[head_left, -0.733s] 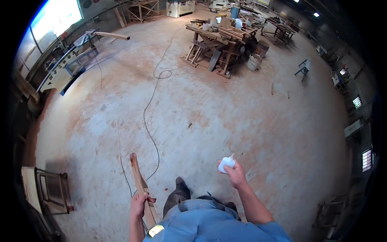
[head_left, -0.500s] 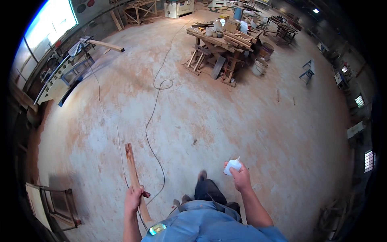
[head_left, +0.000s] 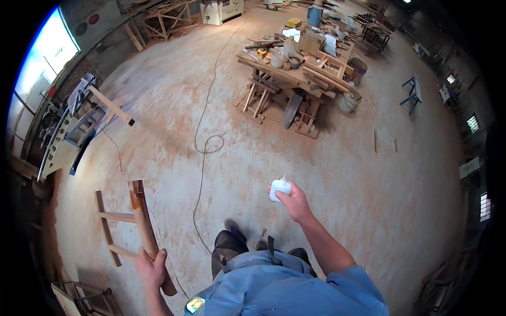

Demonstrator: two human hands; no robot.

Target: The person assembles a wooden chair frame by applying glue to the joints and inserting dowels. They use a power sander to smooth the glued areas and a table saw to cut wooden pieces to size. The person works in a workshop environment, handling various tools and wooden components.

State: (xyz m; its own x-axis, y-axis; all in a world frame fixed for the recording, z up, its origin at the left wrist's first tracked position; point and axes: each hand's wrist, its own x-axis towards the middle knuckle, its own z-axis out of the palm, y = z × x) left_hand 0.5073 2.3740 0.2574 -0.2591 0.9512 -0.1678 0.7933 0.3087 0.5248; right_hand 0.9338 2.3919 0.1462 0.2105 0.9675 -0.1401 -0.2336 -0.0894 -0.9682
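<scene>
The two hands are well apart, each clamped on something. The left hand (head_left: 151, 267) grips the thick rail of a wooden frame (head_left: 143, 221), whose two rungs reach a thinner rail on its far left. The right hand (head_left: 293, 201) is wrapped around a white bottle (head_left: 280, 190), nozzle up, out in front. Beyond, a dark cable (head_left: 202, 174) loops across the floor (head_left: 253, 168) toward a cluttered desk (head_left: 284, 77).

Woodwkg shop: bench (head_left: 271, 72) w/ timber (head_left: 329, 79)

Right fingers (head_left: 287, 199) mostly hidden behind white bottle (head_left: 280, 188), wooden frame (head_left: 141, 213) partly behind left fingers (head_left: 161, 257), stand (head_left: 65, 300) cut off
</scene>
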